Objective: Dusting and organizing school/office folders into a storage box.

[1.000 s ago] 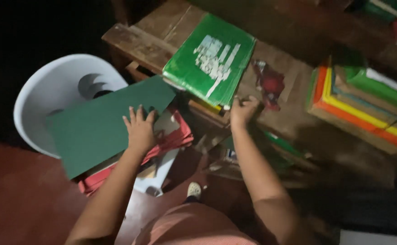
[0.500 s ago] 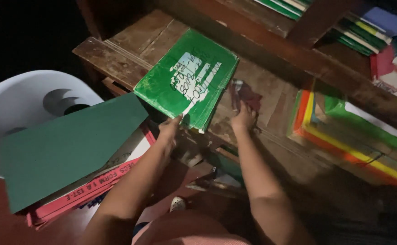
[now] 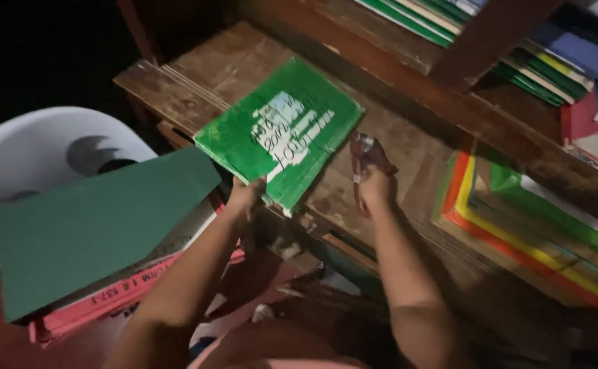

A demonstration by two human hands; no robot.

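My left hand has left the dark green sheet on the pile by the white chair; its fingers now pinch the green book on the bench. My right hand stays clamped on a small red tool.

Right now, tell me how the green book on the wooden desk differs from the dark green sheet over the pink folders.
The green book is bright and glossy with a white label; the dark green sheet is matte and plain. The book lies on the wooden desk, its near edge touched by the left hand; the sheet rests on pink folders, untouched. The sheet looks larger and thinner. Both are green rectangles lying flat.
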